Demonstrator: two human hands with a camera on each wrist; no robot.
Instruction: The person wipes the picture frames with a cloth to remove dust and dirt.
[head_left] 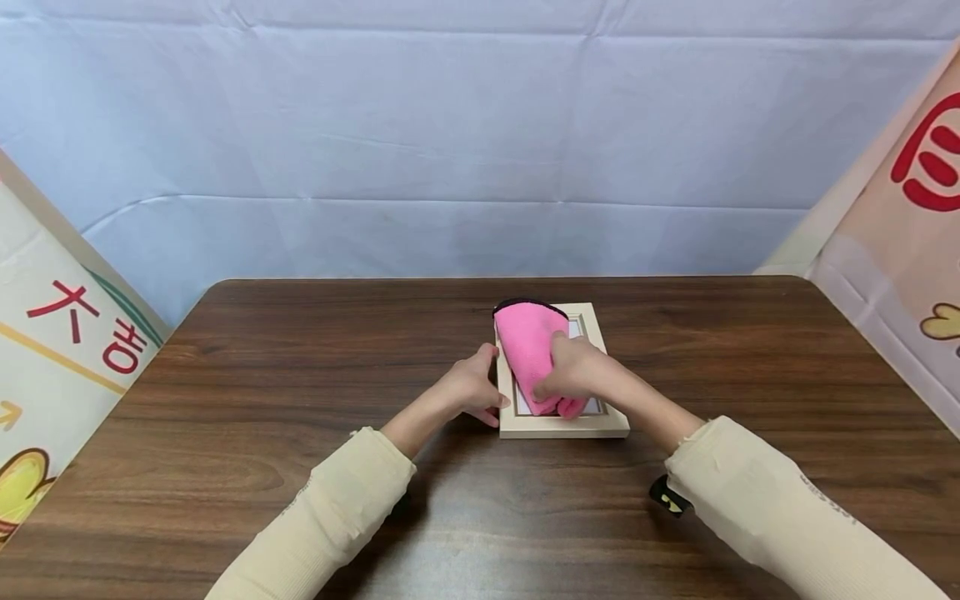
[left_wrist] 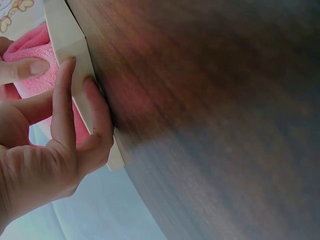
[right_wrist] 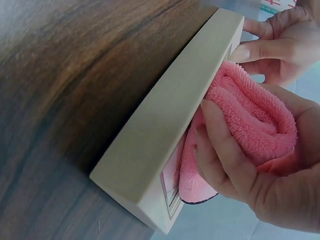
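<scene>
A cream picture frame (head_left: 564, 428) lies flat on the table, with a folded pink towel (head_left: 523, 337) over much of its inner panel. My left hand (head_left: 472, 387) holds the frame by its left side; in the right wrist view its thumb rests on the top of the border. My right hand (head_left: 576, 367) grips the bunched towel and presses it on the frame. Seen from the right wrist, the fluffy towel (right_wrist: 252, 117) is rolled between thumb and fingers, its dark-trimmed edge low on the frame. Part of the panel is hidden beneath the cloth.
The dark wooden table (head_left: 315, 358) extends on all sides of the frame. A pale blue cloth backdrop (head_left: 450, 150) hangs behind it. Printed banners stand at the left (head_left: 75, 333) and right (head_left: 907, 267). A black wrist device (head_left: 667, 496) shows below the right sleeve.
</scene>
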